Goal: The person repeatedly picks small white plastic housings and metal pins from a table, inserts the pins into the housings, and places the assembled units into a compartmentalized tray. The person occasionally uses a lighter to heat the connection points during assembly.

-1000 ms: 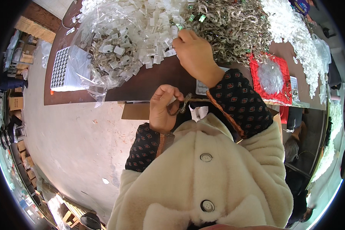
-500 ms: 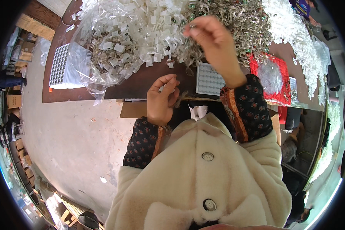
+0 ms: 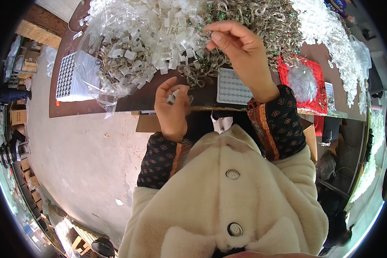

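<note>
My left hand is at the table's front edge, its fingers curled round a small whitish plastic piece. Raised over the table, my right hand has thumb and forefinger pinched together at the near edge of a heap of greyish-brown looped cords. Whatever sits in that pinch is too small to make out. Between the hands spreads a heap of translucent white plastic pieces. A pale tray with rows of small pockets lies just below my right hand.
At left, a clear bag holds white pieces with cords, beside a stack of pocketed trays. A red bag of clear plastic bits lies at right, near another white heap. Below the table edge is a cardboard box.
My left hand has shifted left and turned, so the whitish piece now shows in its fingers. My right hand has moved slightly and is no longer blurred.
</note>
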